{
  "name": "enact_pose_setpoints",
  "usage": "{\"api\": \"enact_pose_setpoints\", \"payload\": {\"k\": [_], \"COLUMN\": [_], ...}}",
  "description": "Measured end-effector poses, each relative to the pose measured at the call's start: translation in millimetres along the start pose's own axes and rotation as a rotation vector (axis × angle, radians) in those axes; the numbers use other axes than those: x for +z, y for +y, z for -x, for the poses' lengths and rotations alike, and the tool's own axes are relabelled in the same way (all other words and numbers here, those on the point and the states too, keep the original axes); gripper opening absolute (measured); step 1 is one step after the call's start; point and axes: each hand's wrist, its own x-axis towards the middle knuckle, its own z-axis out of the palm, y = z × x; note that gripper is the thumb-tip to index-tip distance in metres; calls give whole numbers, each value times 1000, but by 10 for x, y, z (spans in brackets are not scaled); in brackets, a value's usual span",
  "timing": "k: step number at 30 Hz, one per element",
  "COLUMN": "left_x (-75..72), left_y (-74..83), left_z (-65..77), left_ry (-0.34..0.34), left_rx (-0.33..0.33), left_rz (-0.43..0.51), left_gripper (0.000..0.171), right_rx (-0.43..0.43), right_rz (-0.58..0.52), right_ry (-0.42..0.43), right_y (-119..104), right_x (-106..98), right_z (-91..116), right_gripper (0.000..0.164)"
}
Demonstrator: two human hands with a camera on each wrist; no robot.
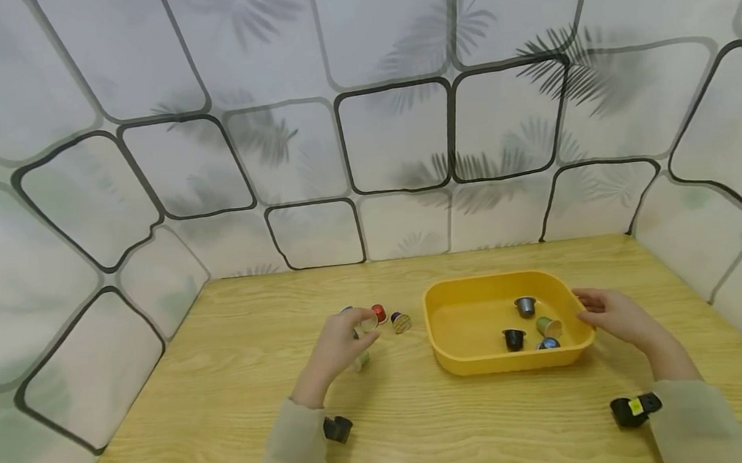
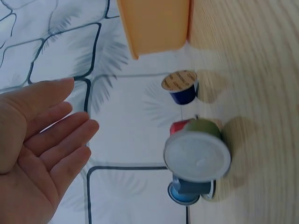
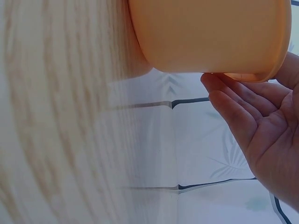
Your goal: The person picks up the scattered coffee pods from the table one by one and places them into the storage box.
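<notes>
My left hand [image 1: 340, 341] hovers over a loose cluster of coffee capsules, its fingers extended and holding nothing in the left wrist view. Nearest the camera there is a green capsule with a white lid [image 2: 197, 156]; blue ones [image 2: 183, 195] and a red one [image 2: 177, 127] sit close by it, partly hidden. A dark blue capsule with a tan printed lid [image 1: 401, 322] lies a bit to the right. My right hand [image 1: 620, 317] grips the right end of a yellow tray [image 1: 450, 363], thumb over the rim and fingers along the outer wall [image 3: 215, 37].
Several capsules lie in the tray: a grey one [image 1: 525, 306], a black one [image 1: 514, 339], a green one [image 1: 549, 327] and a blue one. A wooden table [image 1: 226, 388] bears everything, backed by a patterned wall covering [image 1: 396, 138]. Each wrist wears a black camera.
</notes>
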Motion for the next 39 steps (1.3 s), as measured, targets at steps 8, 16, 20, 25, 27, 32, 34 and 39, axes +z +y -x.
{"api": "enact_pose_setpoints", "payload": {"k": [8,16,20,25,27,32,34,39], "left_x": [-13,6,-2,-20,-24,-17,-13,-8], "left_y": [-105,-189,-205,-185,-183,-214,-231,-257], "left_z": [21,37,43,54,56,60,63,70], "left_ry": [-173,-229,-237,-255,-260,-272,-280,-297], "left_rx": [-91,-98,-102,-119,-119,-107,-98,-118], "left_rz": [-25,-59,-64,-100,-110,-122,-131,-139], "left_gripper": [33,32,33,33,33,31,27,29], "right_rx": [-14,3,5,3,2,5,4,-1], "right_rz": [-1,-13,-18,-18,-17,-14,-13,-9], "right_ry": [-1,-10,-10,-8,-7,-6,-5,0], "right_y": [32,38,25,4,-3,-4,4,21], "right_x": [-4,-6,-8,-10,-10,-11,-10,-4], "right_z": [-3,9,15,17,19,19,17,11], "right_gripper": [51,53,53,52,52,52,52,52]}}
